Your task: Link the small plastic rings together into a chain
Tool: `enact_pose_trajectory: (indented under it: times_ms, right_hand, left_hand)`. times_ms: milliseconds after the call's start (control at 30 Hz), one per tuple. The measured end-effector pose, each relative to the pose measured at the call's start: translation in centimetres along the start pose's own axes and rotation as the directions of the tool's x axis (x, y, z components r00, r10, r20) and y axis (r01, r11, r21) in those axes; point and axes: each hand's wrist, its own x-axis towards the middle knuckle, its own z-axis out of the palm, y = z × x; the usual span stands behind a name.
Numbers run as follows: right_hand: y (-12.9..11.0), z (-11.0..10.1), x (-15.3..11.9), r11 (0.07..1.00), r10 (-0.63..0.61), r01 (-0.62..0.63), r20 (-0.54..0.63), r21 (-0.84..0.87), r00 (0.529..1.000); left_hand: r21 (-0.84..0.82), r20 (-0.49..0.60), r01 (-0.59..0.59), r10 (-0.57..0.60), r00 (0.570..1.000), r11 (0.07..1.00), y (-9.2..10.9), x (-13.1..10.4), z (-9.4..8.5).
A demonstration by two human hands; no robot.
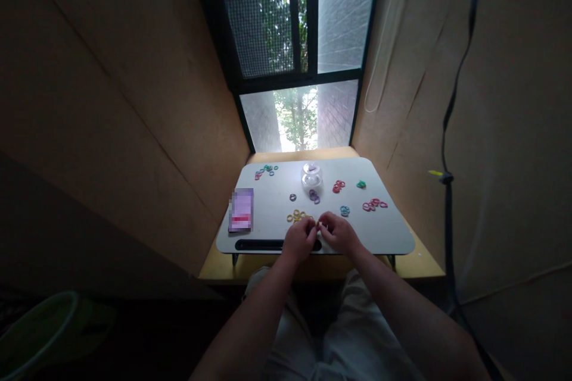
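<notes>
My left hand (301,237) and my right hand (337,231) meet near the front of a white folding table (268,202). Fingers of both are closed in a pinch, tips nearly touching. A tiny yellowish bit shows between them, too small to name. Just beyond my left hand lies a group of yellow hair ties (297,215). Blue hair ties (344,211) sit beyond my right hand. Farther back are purple hair ties (314,196), a dark one (292,197) and red ones (338,186). A clear round jar (311,177) stands behind them.
Pink hair ties (374,205) and a green bunch (361,184) lie at the right. Mixed hair ties (267,171) are at the back left, above a phone-like purple rectangle (242,209). A black slot (259,244) runs along the front edge. A window (299,113) rises behind.
</notes>
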Motion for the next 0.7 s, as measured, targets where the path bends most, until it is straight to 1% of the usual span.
enact_pose_trajectory:
  times_ms: [133,300,433,567,700]
  right_hand:
    - [0.0,0.0,0.09,0.999,-0.018,0.017,0.013,0.038,1.0]
    - [0.17,0.13,0.12,1.0,-0.018,0.018,-0.006,-0.007,1.0]
    - [0.15,0.17,0.02,1.0,0.002,-0.002,-0.023,-0.024,1.0]
    - [0.14,0.14,0.0,1.0,0.008,-0.008,-0.021,-0.024,1.0]
    - [0.22,0.14,0.01,1.0,0.014,-0.015,-0.023,-0.024,1.0]
  left_hand:
    - [0.013,0.022,-0.005,0.005,1.0,1.0,0.12,-0.06,0.0]
    - [0.026,0.031,0.019,-0.02,0.999,0.999,0.15,-0.04,-0.12]
    - [-0.011,0.017,0.017,-0.017,1.0,1.0,-0.03,0.09,-0.15]
    - [-0.054,0.007,0.053,-0.053,0.999,0.997,-0.2,0.24,-0.12]
    - [-0.057,0.009,0.055,-0.055,0.998,0.997,-0.16,0.31,-0.18]
